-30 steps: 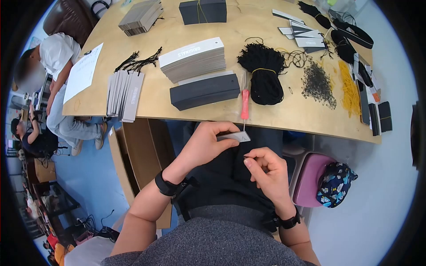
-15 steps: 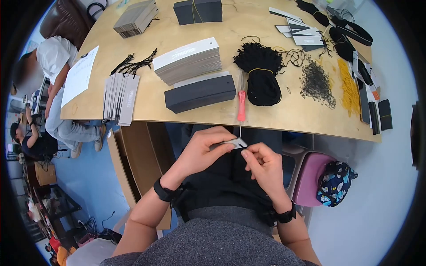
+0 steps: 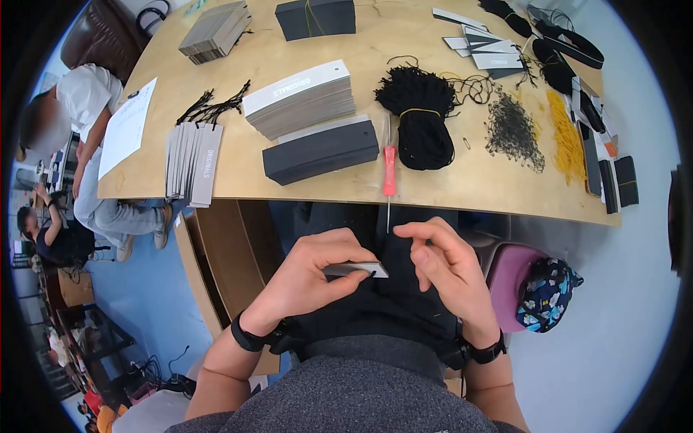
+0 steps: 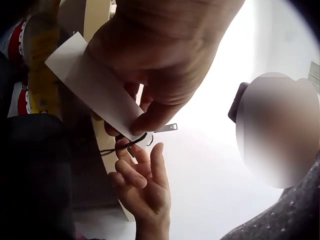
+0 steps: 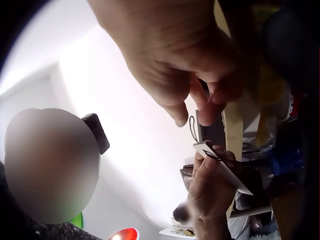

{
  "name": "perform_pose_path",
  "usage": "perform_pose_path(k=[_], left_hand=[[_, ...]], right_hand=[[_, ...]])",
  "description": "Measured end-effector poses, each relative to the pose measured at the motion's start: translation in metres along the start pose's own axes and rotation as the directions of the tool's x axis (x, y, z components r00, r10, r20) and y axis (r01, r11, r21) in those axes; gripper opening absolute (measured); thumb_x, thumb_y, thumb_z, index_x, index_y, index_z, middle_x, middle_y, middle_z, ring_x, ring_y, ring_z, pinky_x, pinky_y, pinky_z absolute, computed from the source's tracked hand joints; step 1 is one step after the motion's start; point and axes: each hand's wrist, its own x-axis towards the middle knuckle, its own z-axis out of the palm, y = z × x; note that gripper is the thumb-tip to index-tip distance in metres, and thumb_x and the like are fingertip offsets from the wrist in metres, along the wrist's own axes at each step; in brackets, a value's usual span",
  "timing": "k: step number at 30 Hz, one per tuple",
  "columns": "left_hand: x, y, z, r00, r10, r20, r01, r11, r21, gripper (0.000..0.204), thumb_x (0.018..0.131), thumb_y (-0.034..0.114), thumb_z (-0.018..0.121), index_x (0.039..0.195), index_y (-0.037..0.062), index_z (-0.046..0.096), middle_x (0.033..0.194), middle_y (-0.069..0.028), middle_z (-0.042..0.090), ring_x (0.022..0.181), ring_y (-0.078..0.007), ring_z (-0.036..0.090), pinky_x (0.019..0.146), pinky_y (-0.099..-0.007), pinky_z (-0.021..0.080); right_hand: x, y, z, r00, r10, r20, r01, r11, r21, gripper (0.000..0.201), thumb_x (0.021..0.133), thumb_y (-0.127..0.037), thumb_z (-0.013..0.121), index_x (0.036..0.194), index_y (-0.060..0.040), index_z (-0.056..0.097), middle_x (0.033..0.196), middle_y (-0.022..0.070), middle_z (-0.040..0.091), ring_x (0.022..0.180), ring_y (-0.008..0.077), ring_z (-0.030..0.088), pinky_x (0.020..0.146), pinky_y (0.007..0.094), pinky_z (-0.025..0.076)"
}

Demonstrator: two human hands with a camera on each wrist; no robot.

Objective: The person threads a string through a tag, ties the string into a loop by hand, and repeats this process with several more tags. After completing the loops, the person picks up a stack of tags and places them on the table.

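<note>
My left hand grips a narrow light-coloured hang tag between thumb and fingers, low over the lap. A black cord passes through the holed end of the tag, beside the thumb. In the right wrist view a thin cord loop stands up from that end. Just right of the tag hovers my right hand, fingers loosely bent and thumb apart, with nothing visible between them. Behind the hands, a red-handled screwdriver-like tool lies on the table, its thin shaft jutting past the front edge.
On the table are a light tag stack, a dark tag stack, corded tags, a black cord bundle, a heap of safety pins and yellow bands. A cardboard box stands below left.
The right hand came in to the tag's end, fingertips at the cord, then parted from it to the right. Both hands are now lower, nearer the body, with the tag still in the left.
</note>
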Motion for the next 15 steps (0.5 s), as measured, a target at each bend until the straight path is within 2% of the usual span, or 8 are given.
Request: perform_pose_path(k=[1, 5, 8, 10, 14, 15], left_hand=[[0.0, 0.001, 0.0, 1.0, 0.002, -0.006, -0.001, 1.0, 0.02, 0.025, 0.08, -0.005, 0.068, 0.102, 0.0033, 0.072, 0.084, -0.0069, 0.064, 0.077, -0.0189, 0.062, 0.066, -0.0288, 0.049], [0.0, 0.007, -0.004, 1.0, 0.006, 0.006, -0.007, 0.998, 0.069, 0.024, 0.079, -0.005, 0.068, 0.102, 0.0037, 0.072, 0.084, -0.0069, 0.063, 0.076, -0.0196, 0.061, 0.065, -0.0295, 0.047], [-0.001, 0.008, -0.005, 0.999, 0.035, 0.007, -0.036, 0.997, 0.072, 0.025, 0.079, -0.005, 0.068, 0.102, 0.0041, 0.072, 0.084, -0.007, 0.063, 0.076, -0.0198, 0.061, 0.065, -0.0294, 0.047], [-0.001, 0.011, -0.005, 0.999, 0.028, 0.027, -0.03, 0.996, 0.081, 0.024, 0.079, -0.005, 0.068, 0.102, 0.0041, 0.072, 0.084, -0.0072, 0.063, 0.076, -0.0201, 0.061, 0.065, -0.0296, 0.047], [-0.002, 0.009, -0.005, 0.998, 0.048, 0.034, -0.051, 0.994, 0.098, 0.024, 0.079, -0.004, 0.068, 0.102, 0.0038, 0.072, 0.083, -0.0076, 0.062, 0.076, -0.0204, 0.061, 0.065, -0.0297, 0.047], [-0.002, 0.009, -0.005, 0.999, 0.033, 0.03, -0.036, 0.993, 0.109, 0.023, 0.08, -0.003, 0.068, 0.101, 0.0034, 0.071, 0.083, -0.0077, 0.062, 0.076, -0.0206, 0.061, 0.065, -0.0299, 0.047]], right_hand=[[0.002, -0.002, -0.001, 0.999, 0.007, 0.032, -0.005, 0.996, -0.091, 0.027, 0.098, -0.016, 0.062, 0.121, -0.0021, 0.063, 0.096, 0.002, 0.051, 0.068, 0.0045, 0.052, 0.06, 0.0204, 0.042], [0.009, -0.001, -0.001, 0.998, -0.058, 0.027, 0.062, 0.982, -0.179, 0.025, 0.1, -0.021, 0.06, 0.116, -0.0026, 0.065, 0.091, 0.003, 0.052, 0.07, 0.0065, 0.05, 0.062, 0.0234, 0.04], [0.011, -0.002, -0.002, 0.999, 0.004, 0.041, 0.004, 0.982, -0.19, 0.025, 0.099, -0.024, 0.062, 0.111, -0.0019, 0.066, 0.086, 0.004, 0.053, 0.071, 0.0074, 0.048, 0.064, 0.0251, 0.04], [0.012, 0.003, -0.002, 0.988, 0.068, 0.137, -0.034, 0.971, -0.238, 0.025, 0.098, -0.025, 0.064, 0.103, -0.0004, 0.067, 0.078, 0.001, 0.053, 0.069, 0.0061, 0.047, 0.061, 0.0237, 0.039], [0.01, 0.01, 0.001, 0.993, 0.09, 0.082, -0.076, 0.985, -0.156, 0.026, 0.098, -0.026, 0.064, 0.095, -0.0002, 0.066, 0.071, -0.0026, 0.052, 0.061, 0.004, 0.045, 0.056, 0.0214, 0.037], [0.01, 0.009, 0.001, 0.987, 0.134, 0.093, -0.135, 0.991, 0.005, 0.027, 0.099, -0.026, 0.063, 0.091, -0.0003, 0.066, 0.067, -0.0037, 0.05, 0.057, 0.0032, 0.043, 0.053, 0.0206, 0.034]])
